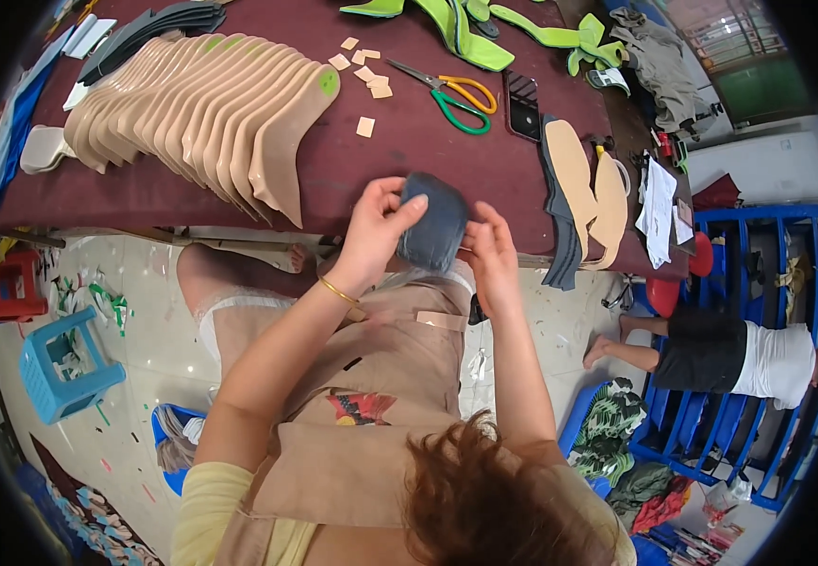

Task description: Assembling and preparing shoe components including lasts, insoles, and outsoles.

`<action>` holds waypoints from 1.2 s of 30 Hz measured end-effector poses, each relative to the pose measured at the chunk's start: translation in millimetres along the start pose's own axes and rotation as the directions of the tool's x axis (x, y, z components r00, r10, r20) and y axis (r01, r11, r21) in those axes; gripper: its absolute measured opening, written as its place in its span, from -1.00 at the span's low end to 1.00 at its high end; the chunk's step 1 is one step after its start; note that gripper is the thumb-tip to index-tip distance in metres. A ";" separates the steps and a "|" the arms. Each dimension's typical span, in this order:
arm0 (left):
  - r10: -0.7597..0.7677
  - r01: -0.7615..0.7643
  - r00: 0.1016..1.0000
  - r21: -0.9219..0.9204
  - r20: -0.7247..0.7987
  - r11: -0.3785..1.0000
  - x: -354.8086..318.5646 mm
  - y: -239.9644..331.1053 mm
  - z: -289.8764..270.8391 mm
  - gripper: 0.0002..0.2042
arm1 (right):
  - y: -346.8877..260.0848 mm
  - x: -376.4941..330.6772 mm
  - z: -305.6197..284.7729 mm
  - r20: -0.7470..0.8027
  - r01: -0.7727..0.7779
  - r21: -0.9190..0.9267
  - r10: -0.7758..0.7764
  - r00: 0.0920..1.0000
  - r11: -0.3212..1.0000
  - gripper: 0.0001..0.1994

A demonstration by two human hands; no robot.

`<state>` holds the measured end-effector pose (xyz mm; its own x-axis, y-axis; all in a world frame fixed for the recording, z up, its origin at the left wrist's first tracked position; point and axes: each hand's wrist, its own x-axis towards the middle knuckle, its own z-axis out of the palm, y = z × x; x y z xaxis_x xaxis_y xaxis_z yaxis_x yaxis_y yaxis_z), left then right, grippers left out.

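A dark blue-grey, rounded pad-like piece (432, 226) is held up at the table's near edge, above my lap. My left hand (379, 231) grips its left side, thumb lying across the face and fingers behind. On the opposite side, my right hand (492, 253) has its curled fingertips at the piece's right edge, pinching it lightly. Beyond my hands lie scissors (454, 98) with one orange and one green handle, and small beige squares (365, 126). Left of my hands, a long row of glossy beige moulded shoe parts (281, 141) is stacked in overlap.
A maroon-covered table (333, 193) bears a phone (523, 106), beige and dark sole-shaped pieces (571, 165), and bright green shoe parts (470, 42). A blue stool (46, 373) and red stool (17, 286) stand left. At right, a person (739, 354) is beside a blue rack (767, 215).
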<state>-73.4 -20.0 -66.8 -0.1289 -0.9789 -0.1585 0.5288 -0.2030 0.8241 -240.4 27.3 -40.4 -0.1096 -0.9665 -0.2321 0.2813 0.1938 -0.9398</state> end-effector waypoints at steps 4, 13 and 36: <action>-0.015 0.018 0.997 0.038 -0.079 0.999 20.9 5.3 -7.0 -0.62 | 30.4 -16.1 -27.8 0.135 0.054 -0.495 0.015 0.991 0.867 -0.75; 0.224 -0.184 0.975 0.552 -0.005 0.813 53.1 -9.1 -26.8 -0.53 | 64.1 -75.5 -76.3 0.273 0.184 -0.851 0.116 0.955 0.492 -0.73; 0.510 -0.474 0.825 0.792 0.245 0.385 57.0 3.3 -27.2 -0.42 | -76.6 -148.0 -218.0 -0.418 -0.358 -0.161 0.266 0.869 0.920 -0.72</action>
<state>-56.2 -77.1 -87.9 -0.0426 -0.9052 0.4229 -0.3998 0.4034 0.8231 -453.6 192.1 11.4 -0.4189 -0.7179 -0.5560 0.1446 0.5517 -0.8214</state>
